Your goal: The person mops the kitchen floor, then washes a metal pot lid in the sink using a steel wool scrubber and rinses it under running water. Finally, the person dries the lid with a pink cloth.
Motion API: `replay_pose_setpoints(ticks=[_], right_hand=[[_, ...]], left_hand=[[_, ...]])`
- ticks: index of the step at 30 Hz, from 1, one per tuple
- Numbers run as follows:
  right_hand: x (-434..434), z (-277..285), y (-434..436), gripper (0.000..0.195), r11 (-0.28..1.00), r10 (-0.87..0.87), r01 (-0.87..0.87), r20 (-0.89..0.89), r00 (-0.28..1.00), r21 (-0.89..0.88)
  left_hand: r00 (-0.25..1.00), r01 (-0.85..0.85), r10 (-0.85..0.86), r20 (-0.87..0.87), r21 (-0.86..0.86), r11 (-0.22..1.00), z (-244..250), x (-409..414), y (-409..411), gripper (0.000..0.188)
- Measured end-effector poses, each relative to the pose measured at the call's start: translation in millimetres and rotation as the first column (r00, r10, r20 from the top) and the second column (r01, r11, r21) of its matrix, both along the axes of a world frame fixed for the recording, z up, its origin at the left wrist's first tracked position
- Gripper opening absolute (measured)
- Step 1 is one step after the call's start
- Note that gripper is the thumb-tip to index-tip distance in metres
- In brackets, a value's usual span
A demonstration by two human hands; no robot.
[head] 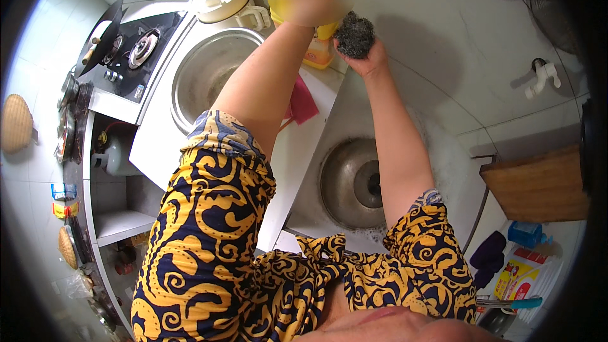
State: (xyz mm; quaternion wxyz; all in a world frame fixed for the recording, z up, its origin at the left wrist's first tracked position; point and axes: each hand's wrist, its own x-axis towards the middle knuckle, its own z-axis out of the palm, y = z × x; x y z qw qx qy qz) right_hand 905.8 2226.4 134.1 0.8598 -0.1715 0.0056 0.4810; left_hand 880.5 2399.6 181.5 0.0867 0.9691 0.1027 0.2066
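Observation:
My left hand [316, 2] is blurred, at the top of a yellow bottle [327, 32] by the wall; its fingers cannot be made out. Just right of it, my right hand [373, 57] holds a dark metal-wool scourer [355, 35] on its upturned palm and fingers. An orange-and-yellow container [318, 53] stands below the left hand. Between my forearms lies a red cloth [303, 99] on the white counter. My right forearm passes over the round metal sink basin [349, 185] and hides its right side.
A large metal pot [183, 90] and a cream lidded container [221, 0] stand left. Beyond them are a gas hob [128, 64] and a wok [102, 33]. A white tap [541, 78], a wooden board [536, 185] and a blue bottle [525, 233] are right.

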Motion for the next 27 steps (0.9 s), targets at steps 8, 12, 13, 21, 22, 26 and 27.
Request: replay_pose_setpoints(ticks=[8,12,13,21,22,26,27], right_hand=[[-1.8,-17.4,-61.6,0.034,0.97,0.13,-0.126,-0.008,0.991,0.21],[-41.4,-23.4,-168.0,0.039,0.985,0.164,-0.152,0.18,0.97,-0.076],[-55.5,-28.0,-185.7,0.039,0.95,0.109,-0.062,0.141,0.984,-0.306],[-143.2,-94.3,-268.6,0.038,0.855,-0.053,0.008,-0.072,0.996,-0.518],[-144.4,-98.6,-269.1,0.037,0.827,-0.077,0.044,-0.036,0.996,-0.561],[-139.3,-117.5,-270.0,0.032,0.714,-0.137,0.178,0.113,0.984,-0.677],[-138.2,-122.4,-268.9,0.032,0.694,-0.136,0.204,0.153,0.979,-0.69]], left_hand=[[0.968,0.09,-0.058,0.244,-0.122,0.988,21.1,-20.1,1.4,0.015],[0.774,0.332,0.057,0.63,-0.481,0.811,47.3,-104.8,-66.1,0.017],[0.732,0.406,0.124,0.67,-0.575,0.71,41.6,-128.2,-91.1,0.017],[0.697,-0.616,0.304,-0.649,-0.759,-0.208,-204.2,-276.7,-278.6,0.055],[0.67,-0.617,0.312,-0.674,-0.739,-0.27,-209.0,-277.7,-281.3,0.06],[0.612,-0.618,0.284,-0.738,-0.67,-0.41,-224.5,-274.5,-285.2,0.071],[0.611,-0.617,0.275,-0.742,-0.664,-0.422,-239.3,-271.4,-281.6,0.072]])
